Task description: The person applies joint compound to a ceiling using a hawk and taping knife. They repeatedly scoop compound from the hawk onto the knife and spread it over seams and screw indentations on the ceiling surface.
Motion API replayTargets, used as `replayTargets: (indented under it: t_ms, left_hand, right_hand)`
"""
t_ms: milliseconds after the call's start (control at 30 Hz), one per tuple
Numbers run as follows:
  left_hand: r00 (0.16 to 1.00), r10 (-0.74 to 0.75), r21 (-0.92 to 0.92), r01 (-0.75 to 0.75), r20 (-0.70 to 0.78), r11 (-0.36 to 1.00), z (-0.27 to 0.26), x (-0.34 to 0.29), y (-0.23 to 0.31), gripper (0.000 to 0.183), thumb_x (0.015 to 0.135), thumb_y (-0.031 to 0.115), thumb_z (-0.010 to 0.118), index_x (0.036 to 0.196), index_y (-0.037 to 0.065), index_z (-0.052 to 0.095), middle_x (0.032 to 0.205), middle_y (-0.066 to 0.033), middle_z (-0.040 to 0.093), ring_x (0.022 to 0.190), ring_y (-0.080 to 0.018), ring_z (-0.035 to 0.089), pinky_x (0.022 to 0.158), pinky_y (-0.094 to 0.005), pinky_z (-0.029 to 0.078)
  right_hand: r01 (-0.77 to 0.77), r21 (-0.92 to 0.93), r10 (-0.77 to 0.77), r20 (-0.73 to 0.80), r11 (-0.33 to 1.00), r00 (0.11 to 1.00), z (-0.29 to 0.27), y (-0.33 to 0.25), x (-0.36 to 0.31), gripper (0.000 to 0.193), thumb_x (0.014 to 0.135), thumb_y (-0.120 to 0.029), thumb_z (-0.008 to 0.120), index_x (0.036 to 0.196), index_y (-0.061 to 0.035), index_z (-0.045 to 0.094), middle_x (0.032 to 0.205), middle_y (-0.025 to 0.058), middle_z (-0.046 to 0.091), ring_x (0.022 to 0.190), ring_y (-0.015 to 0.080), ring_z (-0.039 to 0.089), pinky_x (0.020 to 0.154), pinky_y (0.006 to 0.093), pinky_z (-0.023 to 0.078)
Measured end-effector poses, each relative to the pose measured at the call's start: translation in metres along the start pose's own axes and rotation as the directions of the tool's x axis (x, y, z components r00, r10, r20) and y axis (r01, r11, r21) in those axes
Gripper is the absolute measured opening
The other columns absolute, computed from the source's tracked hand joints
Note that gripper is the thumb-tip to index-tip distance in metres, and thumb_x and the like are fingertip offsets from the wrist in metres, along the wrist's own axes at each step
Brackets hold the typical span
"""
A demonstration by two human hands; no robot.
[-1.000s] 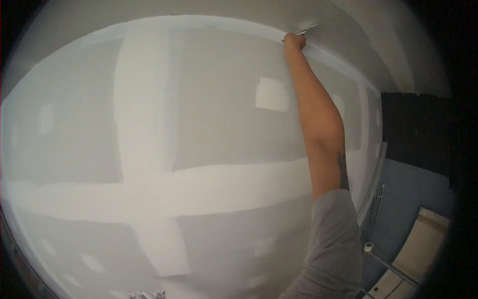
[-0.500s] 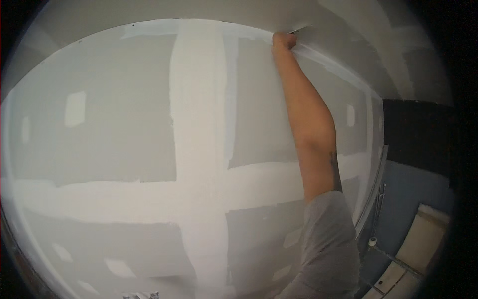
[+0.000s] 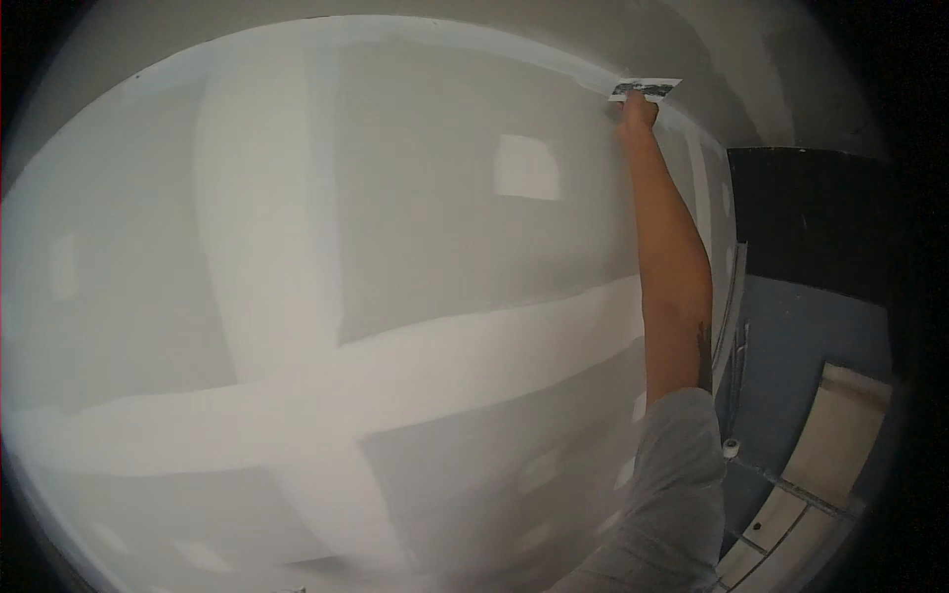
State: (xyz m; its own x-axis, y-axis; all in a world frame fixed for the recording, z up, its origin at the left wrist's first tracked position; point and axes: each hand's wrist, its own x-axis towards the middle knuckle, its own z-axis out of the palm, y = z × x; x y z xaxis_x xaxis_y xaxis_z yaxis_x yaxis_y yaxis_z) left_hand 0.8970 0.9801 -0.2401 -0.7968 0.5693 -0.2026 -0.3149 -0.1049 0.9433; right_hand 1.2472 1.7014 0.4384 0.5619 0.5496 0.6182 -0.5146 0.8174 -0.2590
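My right arm, in a grey short sleeve, reaches up to the corner where the wall [image 3: 445, 178] meets the ceiling [image 3: 554, 35]. High on the right, my right hand [image 3: 641, 111] is closed on a taping knife [image 3: 660, 88]. The knife's wide blade has pale edges and a dark, smeared middle, and it lies at the corner line; its handle is hidden in my fingers. White joint compound covers the seams in broad bands and the screw spots in patches. My left hand is out of view.
A dark opening [image 3: 806, 222] and a blue-grey surface [image 3: 801, 311] lie right of the wall's end. Below are scaffold-like metal bars [image 3: 781, 481] with a white round end, and a long beige board [image 3: 840, 425]. Compound bands also cross the ceiling.
My right hand has moved rightward along the corner, and the knife's blade now shows broadside. The view has shifted to the right. The smeared thing at the bottom edge has nearly left the picture.
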Motion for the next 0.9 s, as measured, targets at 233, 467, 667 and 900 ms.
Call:
replayTargets:
  t_ms: [233, 467, 667, 900]
  left_hand:
    - [0.989, 0.065, -0.069, -0.075, -0.134, 0.995, 0.1, 0.01, -0.059, 0.029, 0.098, 0.024, 0.053, 0.119, 0.004, 0.056, 0.095, -0.0055, 0.066, 0.067, -0.0109, 0.059, 0.053, -0.0215, 0.047]
    - [0.984, 0.024, -0.122, -0.046, -0.176, 0.991, 0.184, -0.015, -0.071, 0.028, 0.098, 0.026, 0.054, 0.115, 0.005, 0.056, 0.083, -0.0023, 0.062, 0.063, -0.0105, 0.057, 0.053, -0.0218, 0.047]
    - [0.993, -0.049, -0.067, 0.042, -0.107, 0.997, 0.235, -0.059, -0.054, 0.026, 0.098, 0.03, 0.052, 0.113, 0.009, 0.058, 0.076, -0.0003, 0.06, 0.06, -0.0095, 0.054, 0.044, -0.0219, 0.041]
    - [0.946, -0.021, -0.001, 0.022, -0.325, 1.0, 0.241, -0.057, -0.065, 0.03, 0.098, 0.03, 0.052, 0.12, 0.009, 0.056, 0.09, -0.0031, 0.064, 0.07, -0.0116, 0.06, 0.05, -0.0221, 0.044]
  right_hand:
    - [0.002, -0.113, 0.0, 0.022, 0.994, 1.0, -0.034, 0.035, 0.086, 0.036, 0.084, -0.009, 0.058, 0.113, 0.0111, 0.054, 0.11, 0.0182, 0.063, 0.092, 0.0257, 0.064, 0.079, 0.0353, 0.051]
    - [-0.012, 0.018, 0.009, 0.107, 1.0, 0.994, -0.038, 0.042, 0.128, 0.034, 0.084, -0.006, 0.056, 0.112, 0.0138, 0.051, 0.112, 0.0192, 0.06, 0.092, 0.0253, 0.064, 0.078, 0.0345, 0.053]
    - [-0.028, 0.177, 0.007, 0.114, 0.984, 0.993, -0.038, 0.049, 0.133, 0.033, 0.084, -0.005, 0.058, 0.112, 0.0127, 0.053, 0.11, 0.0188, 0.061, 0.091, 0.0246, 0.066, 0.076, 0.0322, 0.056]
    - [-0.083, 0.127, 0.062, 0.163, 0.988, 0.985, -0.031, 0.051, 0.142, 0.032, 0.087, -0.009, 0.06, 0.113, 0.008, 0.054, 0.108, 0.0144, 0.062, 0.088, 0.0227, 0.066, 0.07, 0.0295, 0.057]
